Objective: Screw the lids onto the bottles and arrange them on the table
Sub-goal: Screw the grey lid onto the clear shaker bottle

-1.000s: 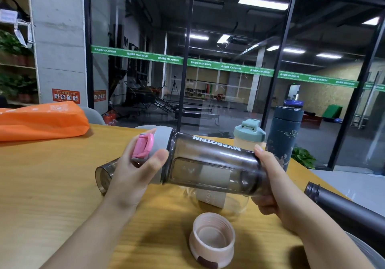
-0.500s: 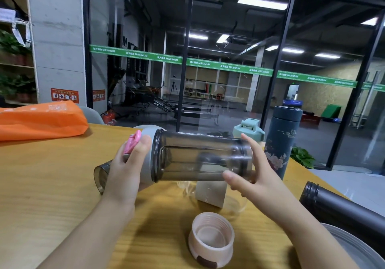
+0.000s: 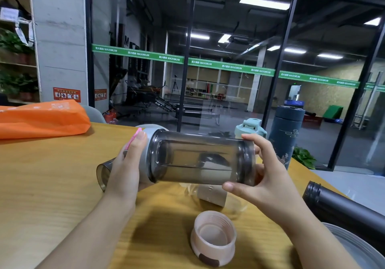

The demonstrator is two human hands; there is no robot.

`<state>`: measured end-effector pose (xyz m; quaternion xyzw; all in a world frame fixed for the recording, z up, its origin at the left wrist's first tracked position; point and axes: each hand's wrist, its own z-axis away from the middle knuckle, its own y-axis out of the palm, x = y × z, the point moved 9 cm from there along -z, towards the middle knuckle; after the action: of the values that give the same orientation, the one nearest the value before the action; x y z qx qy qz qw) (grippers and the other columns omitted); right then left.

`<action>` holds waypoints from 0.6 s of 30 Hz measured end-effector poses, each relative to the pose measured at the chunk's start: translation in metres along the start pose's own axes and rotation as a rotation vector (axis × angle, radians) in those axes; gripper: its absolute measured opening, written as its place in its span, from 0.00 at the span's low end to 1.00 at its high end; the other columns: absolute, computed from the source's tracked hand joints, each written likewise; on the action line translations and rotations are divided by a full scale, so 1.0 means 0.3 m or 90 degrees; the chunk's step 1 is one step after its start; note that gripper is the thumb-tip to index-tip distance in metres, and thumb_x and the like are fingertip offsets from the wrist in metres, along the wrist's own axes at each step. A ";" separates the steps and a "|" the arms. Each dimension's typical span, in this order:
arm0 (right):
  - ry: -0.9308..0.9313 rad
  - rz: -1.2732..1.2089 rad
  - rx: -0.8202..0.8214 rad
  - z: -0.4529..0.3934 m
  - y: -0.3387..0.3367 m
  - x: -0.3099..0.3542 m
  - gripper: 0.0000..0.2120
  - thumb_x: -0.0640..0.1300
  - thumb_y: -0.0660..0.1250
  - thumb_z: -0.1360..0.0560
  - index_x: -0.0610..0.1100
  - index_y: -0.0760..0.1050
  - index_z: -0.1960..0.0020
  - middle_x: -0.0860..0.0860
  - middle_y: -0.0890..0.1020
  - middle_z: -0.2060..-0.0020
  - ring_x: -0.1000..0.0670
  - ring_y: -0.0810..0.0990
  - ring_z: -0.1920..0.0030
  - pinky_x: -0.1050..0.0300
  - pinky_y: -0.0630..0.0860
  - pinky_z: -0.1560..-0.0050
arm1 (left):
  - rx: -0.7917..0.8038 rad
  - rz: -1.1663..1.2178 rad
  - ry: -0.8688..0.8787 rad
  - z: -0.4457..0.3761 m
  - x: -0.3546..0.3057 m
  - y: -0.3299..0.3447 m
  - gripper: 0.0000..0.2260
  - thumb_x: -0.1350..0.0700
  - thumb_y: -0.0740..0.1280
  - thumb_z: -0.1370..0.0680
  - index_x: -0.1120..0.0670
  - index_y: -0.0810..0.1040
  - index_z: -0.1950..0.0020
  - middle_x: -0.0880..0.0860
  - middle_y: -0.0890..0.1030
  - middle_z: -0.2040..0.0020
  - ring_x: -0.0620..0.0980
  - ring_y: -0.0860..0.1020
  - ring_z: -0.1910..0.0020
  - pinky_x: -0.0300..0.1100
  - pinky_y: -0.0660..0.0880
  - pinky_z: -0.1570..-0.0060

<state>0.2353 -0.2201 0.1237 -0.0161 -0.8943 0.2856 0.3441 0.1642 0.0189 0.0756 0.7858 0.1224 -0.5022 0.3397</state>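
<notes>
1. Head view: the smoky shaker bottle [image 3: 200, 158] is held lying sideways in the air above the counter [image 3: 41, 185], roughly at the centre of the view. Its grey lid [image 3: 146, 156], with the pink flap, points to 9 o'clock.
2. The left hand [image 3: 125, 170] is wrapped round the lid end, thumb over the pink flap. The right hand [image 3: 264, 177] pinches the bottle's base between thumb and spread fingertips; neither hand is free.
3. My reading: the lid is being tightened. To do it well, hold the lid firm with the left and turn the body with the right, keeping both on one axis so the thread does not cross.
4. The right grip looks light, on the tips only; a fuller wrap would give more torque on smooth plastic.
5. At 6 o'clock an upturned pink lid [image 3: 213, 240] waits on the counter; a clear bottle [image 3: 212, 195] lies just behind it, under the shaker.
6. At 2 o'clock a capped dark blue flask [image 3: 286, 135] stands upright, a good line to set the finished shaker along. A dark uncapped flask [image 3: 341, 212] lies at 4 o'clock.
</notes>
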 end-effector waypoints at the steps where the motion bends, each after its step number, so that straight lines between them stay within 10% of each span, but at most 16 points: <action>1: 0.001 0.003 -0.004 0.001 -0.002 -0.002 0.42 0.69 0.75 0.47 0.70 0.60 0.37 0.65 0.73 0.48 0.45 0.81 0.56 0.44 0.81 0.56 | 0.007 -0.009 -0.004 0.004 -0.001 0.006 0.29 0.33 0.66 0.36 0.39 0.76 0.36 0.47 0.83 0.44 0.48 0.81 0.50 0.44 0.78 0.63; 6: 0.014 0.028 -0.005 0.002 0.002 -0.024 0.38 0.72 0.70 0.45 0.69 0.59 0.39 0.59 0.78 0.48 0.55 0.79 0.49 0.48 0.79 0.49 | 0.016 -0.016 0.005 0.009 -0.005 0.013 0.23 0.34 0.67 0.38 0.35 0.77 0.44 0.44 0.82 0.44 0.46 0.81 0.50 0.44 0.78 0.62; 13: 0.105 -0.071 0.003 -0.004 0.025 -0.079 0.22 0.71 0.61 0.38 0.72 0.66 0.45 0.67 0.80 0.48 0.63 0.78 0.47 0.53 0.75 0.45 | 0.023 -0.044 0.054 0.016 -0.021 0.017 0.23 0.29 0.68 0.44 0.29 0.78 0.50 0.44 0.78 0.36 0.48 0.74 0.35 0.57 0.69 0.34; 18: 0.166 -0.083 -0.068 -0.008 -0.009 -0.110 0.32 0.74 0.54 0.38 0.49 0.77 0.52 0.52 0.82 0.61 0.59 0.78 0.64 0.56 0.70 0.61 | 0.062 -0.020 0.099 0.027 -0.039 0.043 0.18 0.35 0.70 0.42 0.33 0.80 0.54 0.43 0.80 0.45 0.50 0.76 0.39 0.62 0.68 0.35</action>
<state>0.2624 -0.2286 0.1066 -0.0129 -0.8552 0.2103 0.4736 0.1599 0.0058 0.0888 0.8359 0.1363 -0.4505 0.2826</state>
